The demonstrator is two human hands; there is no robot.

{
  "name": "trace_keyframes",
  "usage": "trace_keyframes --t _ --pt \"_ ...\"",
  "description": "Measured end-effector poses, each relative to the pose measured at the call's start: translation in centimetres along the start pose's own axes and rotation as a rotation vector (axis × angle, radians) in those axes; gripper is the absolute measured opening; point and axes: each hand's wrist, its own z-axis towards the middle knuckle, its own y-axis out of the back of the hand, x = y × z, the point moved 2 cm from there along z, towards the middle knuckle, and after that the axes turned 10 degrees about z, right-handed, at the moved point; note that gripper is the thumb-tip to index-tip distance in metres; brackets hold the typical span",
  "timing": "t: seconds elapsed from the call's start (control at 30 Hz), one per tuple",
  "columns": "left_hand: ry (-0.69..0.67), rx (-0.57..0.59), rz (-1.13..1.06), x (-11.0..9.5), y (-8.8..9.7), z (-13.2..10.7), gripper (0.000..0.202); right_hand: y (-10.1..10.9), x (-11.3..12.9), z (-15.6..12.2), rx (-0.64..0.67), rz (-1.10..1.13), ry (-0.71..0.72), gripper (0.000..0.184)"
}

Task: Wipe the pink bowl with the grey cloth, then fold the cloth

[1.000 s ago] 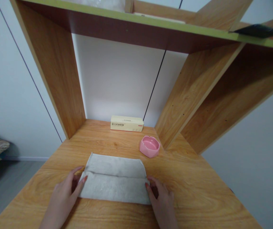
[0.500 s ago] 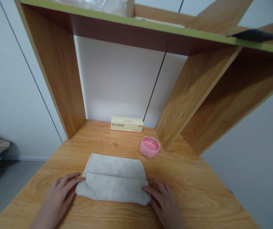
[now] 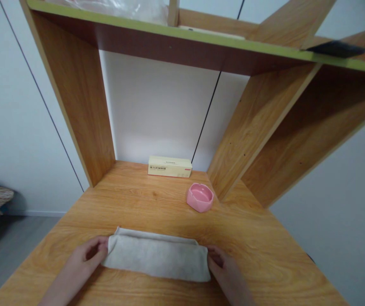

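A light grey cloth (image 3: 157,257), folded into a long narrow strip, lies across the near part of the wooden desk. Behind its upper layer, a thin edge of the lower layer shows along the far side. My left hand (image 3: 88,257) pinches the cloth's left end, fingers curled at the far left corner. At the right end, my right hand (image 3: 223,265) grips the other side, with its fingertips partly hidden by the fabric.
Behind the cloth, to the right, sits a pink faceted ashtray (image 3: 200,197). A cream-coloured box (image 3: 169,166) stands against the back wall. Wooden side panels (image 3: 74,93) and an overhead shelf (image 3: 169,32) frame the desk (image 3: 131,185). A plastic bag (image 3: 121,9) rests on the shelf.
The cloth's far part has been brought over toward me, making it a narrower strip. Both hands have gone from resting at its side edges to pinching its ends.
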Motion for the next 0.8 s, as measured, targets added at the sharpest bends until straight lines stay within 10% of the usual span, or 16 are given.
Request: trace_keyframes --t 0.27,0.67,0.8 --pt "0.038 -0.173 0.173 0.9 -0.8 2.4 0.04 -0.1 0.5 0.4 -0.384 -0.429 0.122 0.033" --pt "0.011 -0.272 0.611 -1.7 -1.5 2.0 0.038 -1.6 0.9 -0.2 -0.346 -0.709 0.114 0.038" --pt "-0.212 -0.36 0.681 -3.7 -2.9 0.3 0.031 -1.5 1.2 -0.2 -0.323 -0.729 0.09 0.036"
